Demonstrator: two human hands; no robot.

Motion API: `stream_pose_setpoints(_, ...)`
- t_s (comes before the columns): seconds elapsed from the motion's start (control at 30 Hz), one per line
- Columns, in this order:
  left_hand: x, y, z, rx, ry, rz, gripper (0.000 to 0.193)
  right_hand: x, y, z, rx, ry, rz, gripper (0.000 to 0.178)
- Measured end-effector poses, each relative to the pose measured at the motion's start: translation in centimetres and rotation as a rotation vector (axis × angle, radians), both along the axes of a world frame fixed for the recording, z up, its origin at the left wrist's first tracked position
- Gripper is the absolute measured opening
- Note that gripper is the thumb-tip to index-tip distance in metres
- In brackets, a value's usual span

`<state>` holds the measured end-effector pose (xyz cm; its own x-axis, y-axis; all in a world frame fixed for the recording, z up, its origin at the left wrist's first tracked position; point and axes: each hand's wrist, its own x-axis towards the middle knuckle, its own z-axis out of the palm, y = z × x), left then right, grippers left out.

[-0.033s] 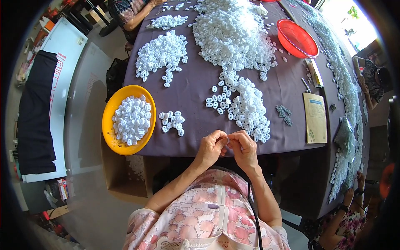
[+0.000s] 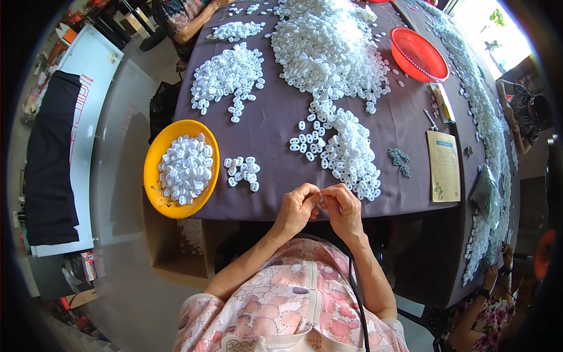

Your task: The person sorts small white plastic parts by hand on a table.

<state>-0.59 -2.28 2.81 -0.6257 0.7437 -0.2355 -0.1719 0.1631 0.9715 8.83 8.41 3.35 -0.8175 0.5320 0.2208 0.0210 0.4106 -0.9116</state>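
Note:
Close together at the table's near edge, my left hand (image 2: 297, 206) and my right hand (image 2: 343, 210) meet at the fingertips. Both are closed in a pinch. Whatever lies between the fingers is mostly hidden and too small to name. Just beyond them spreads a pile of small white oval plastic pieces (image 2: 353, 155), each with dark marks like two holes. To the left is a little cluster of similar white pieces (image 2: 241, 171). Beside that, a yellow bowl (image 2: 153, 190) with a flower pattern is heaped with white pieces. Right of the pile lies a clump of small grey-green parts (image 2: 400, 161).
A large white heap (image 2: 328, 53) covers the far middle; a smaller heap (image 2: 227, 73) sits to its left. At right are a red basket (image 2: 417, 54), a brown paper notebook (image 2: 444, 167) and a long white heap (image 2: 481, 123). Other people work around the table. A cardboard box (image 2: 170, 258) stands below.

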Motion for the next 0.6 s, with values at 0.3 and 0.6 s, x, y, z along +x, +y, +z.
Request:
stream_pose_setpoints(0.3, 0.2, 0.1, -0.3, 0.006, -0.031, 0.021, 0.008, 0.1, -0.2, -0.3, -0.029, -0.018, -0.006, 0.01)
stream_pose_setpoints(0.6, 0.6, 0.5, -1.3, -0.014, 0.208, 0.004, 0.007, 0.6, -0.2, -1.3, -0.39, -0.101, -0.079, 0.009)
